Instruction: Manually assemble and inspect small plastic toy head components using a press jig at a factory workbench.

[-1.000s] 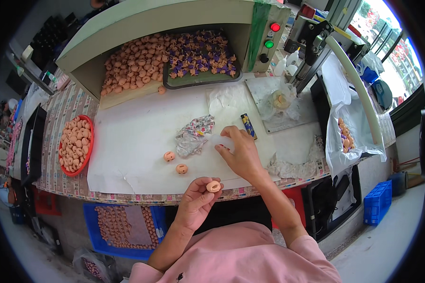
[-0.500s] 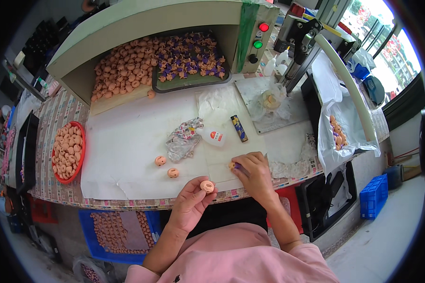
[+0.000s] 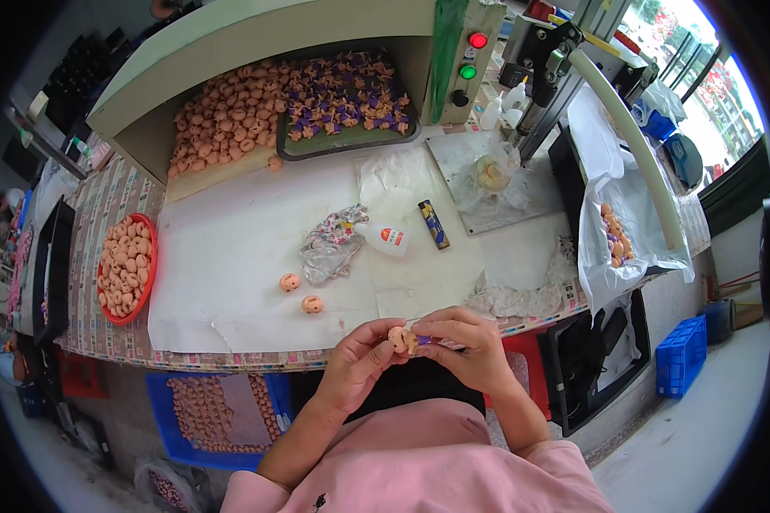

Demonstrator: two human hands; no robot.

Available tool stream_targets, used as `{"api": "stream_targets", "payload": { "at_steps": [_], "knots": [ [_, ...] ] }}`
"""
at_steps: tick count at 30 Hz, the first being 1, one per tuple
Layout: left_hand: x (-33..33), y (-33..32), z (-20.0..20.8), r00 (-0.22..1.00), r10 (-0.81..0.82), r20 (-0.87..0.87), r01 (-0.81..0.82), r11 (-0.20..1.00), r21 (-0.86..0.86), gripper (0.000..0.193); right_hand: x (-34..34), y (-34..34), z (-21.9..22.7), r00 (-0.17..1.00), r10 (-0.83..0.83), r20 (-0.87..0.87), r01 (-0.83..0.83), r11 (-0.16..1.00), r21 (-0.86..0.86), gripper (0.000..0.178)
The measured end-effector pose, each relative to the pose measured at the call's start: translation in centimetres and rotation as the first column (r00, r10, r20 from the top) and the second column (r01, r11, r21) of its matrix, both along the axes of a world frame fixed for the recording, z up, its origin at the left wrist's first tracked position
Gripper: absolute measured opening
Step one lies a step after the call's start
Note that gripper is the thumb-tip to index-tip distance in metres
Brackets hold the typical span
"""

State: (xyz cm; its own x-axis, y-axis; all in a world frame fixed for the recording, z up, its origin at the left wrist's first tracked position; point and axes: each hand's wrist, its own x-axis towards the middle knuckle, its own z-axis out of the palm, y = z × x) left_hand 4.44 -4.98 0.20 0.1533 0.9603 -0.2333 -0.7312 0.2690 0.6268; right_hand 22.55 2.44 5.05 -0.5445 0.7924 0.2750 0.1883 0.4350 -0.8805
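Above the table's front edge, my left hand (image 3: 351, 366) pinches a small peach doll head (image 3: 397, 338). My right hand (image 3: 470, 349) grips a little doll body (image 3: 421, 340) with purple clothing, and the two parts touch; the join between them is partly hidden by fingers. Two loose doll heads (image 3: 312, 304) lie on the white paper to the left of my hands. Beyond them are a crumpled patterned plastic bag (image 3: 327, 250), a small translucent bottle (image 3: 388, 239) and a slim dark blue and yellow lighter-shaped item (image 3: 434, 225).
At the back, a cabinet (image 3: 257, 64) shelters piled heads (image 3: 222, 124) and a black tray (image 3: 351, 147) of purple-clad bodies. A red basket (image 3: 151, 274) of heads stands left. On the right are a metal plate (image 3: 522, 214), a press (image 3: 543, 94) and a plastic-lined box (image 3: 595, 248).
My right hand has come toward me and left off the table with the doll body. My left hand has moved slightly right, bringing the doll head against the body.
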Motion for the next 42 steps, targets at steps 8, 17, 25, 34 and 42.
{"api": "stream_targets", "payload": {
  "at_steps": [8,17,25,34,42],
  "knots": [
    [-0.8,0.4,-0.6,0.99,-0.139,0.006,0.139,0.99,0.012,0.04,1.4,0.8,-1.8,0.979,0.117,-0.168,-0.153,0.963,-0.222,0.029],
    [-1.2,0.5,-0.8,0.986,-0.166,0.012,0.166,0.986,-0.026,0.038,1.0,0.2,-0.4,0.994,0.084,-0.071,-0.097,0.972,-0.215,0.029],
    [-0.3,0.2,0.6,0.958,-0.017,-0.287,0.041,0.996,0.076,0.03,1.3,0.8,-1.4,0.995,0.098,-0.036,-0.104,0.951,-0.29,0.027],
    [1.2,0.6,2.4,0.951,0.012,-0.31,0.007,0.998,0.062,0.029,2.0,1.7,-0.6,0.987,0.138,-0.087,-0.155,0.959,-0.237,0.025],
    [1.8,1.4,1.7,0.989,-0.147,-0.029,0.145,0.987,-0.064,0.027,2.4,2.2,1.9,0.986,0.149,0.073,-0.134,0.974,-0.18,0.027]
  ]
}}
